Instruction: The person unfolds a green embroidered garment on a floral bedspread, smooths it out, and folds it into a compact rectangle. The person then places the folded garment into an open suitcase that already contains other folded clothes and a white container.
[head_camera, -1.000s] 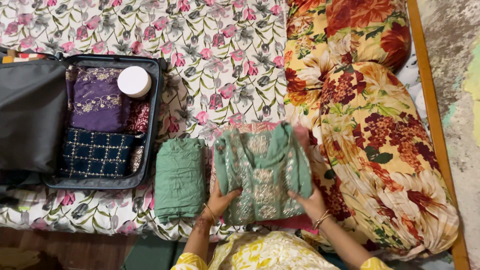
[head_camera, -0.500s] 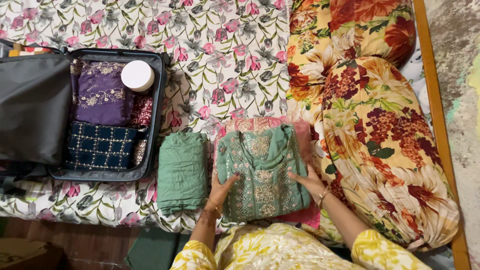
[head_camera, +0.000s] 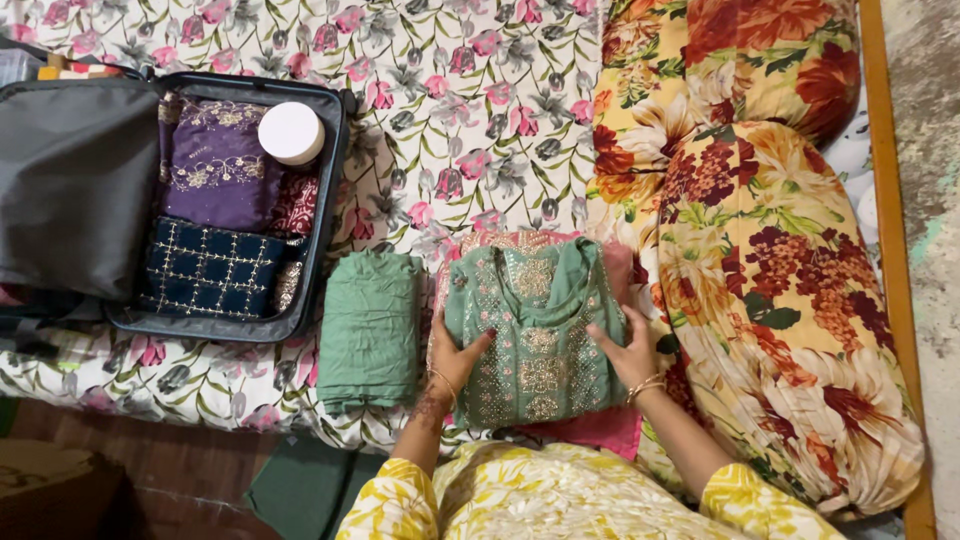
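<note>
A green embroidered garment (head_camera: 535, 325) lies folded on top of a pink garment (head_camera: 600, 432) on the floral bedsheet (head_camera: 450, 120). My left hand (head_camera: 455, 355) grips its left edge and my right hand (head_camera: 625, 348) grips its right edge, fingers curled over the cloth. Both wrists wear bangles. A plain green folded garment (head_camera: 370, 330) lies just left of my left hand.
An open dark suitcase (head_camera: 325, 200) at the left holds a purple garment (head_camera: 212, 170), a navy checked garment (head_camera: 210, 268) and a white round lid or jar (head_camera: 290, 132). Large floral pillows (head_camera: 760, 250) lie at the right, beside a wooden bed rail (head_camera: 890, 250).
My hands have moved inward from the garment's bottom corners to its two sides, and the cloth has been drawn narrower. The view has shifted slightly.
</note>
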